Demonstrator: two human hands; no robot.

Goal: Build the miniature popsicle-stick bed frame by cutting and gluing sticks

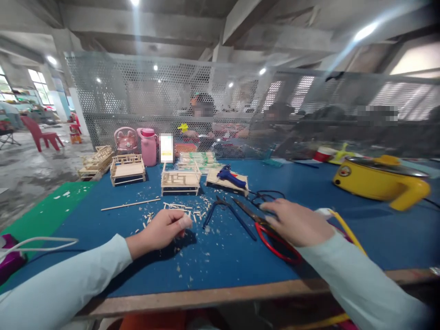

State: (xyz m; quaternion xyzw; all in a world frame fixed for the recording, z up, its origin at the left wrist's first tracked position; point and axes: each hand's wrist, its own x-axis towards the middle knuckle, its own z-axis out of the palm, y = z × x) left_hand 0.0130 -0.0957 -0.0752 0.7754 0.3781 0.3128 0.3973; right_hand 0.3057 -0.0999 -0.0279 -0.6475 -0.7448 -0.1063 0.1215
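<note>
My left hand (168, 229) is closed in a pinch above the blue tabletop; whatever the fingertips may hold is too small to make out. My right hand (297, 222) hovers with loosely stretched fingers over the red-handled scissors (277, 245), and nothing shows in its grip. Blue-handled pliers (237, 222) lie spread between the two hands. Short cut wooden stick pieces (195, 215) are scattered just beyond my left hand. Behind them stands a miniature stick-built bed frame (180, 181). A blue hot glue gun (231, 176) rests on a flat wooden panel (215, 178).
Another small wooden model (128, 169) stands farther left, near a pink bottle (148, 147). One long stick (130, 205) lies on the table. A yellow electric pot (364, 178) sits at the right. A perforated metal screen (137, 96) runs behind, with people beyond it.
</note>
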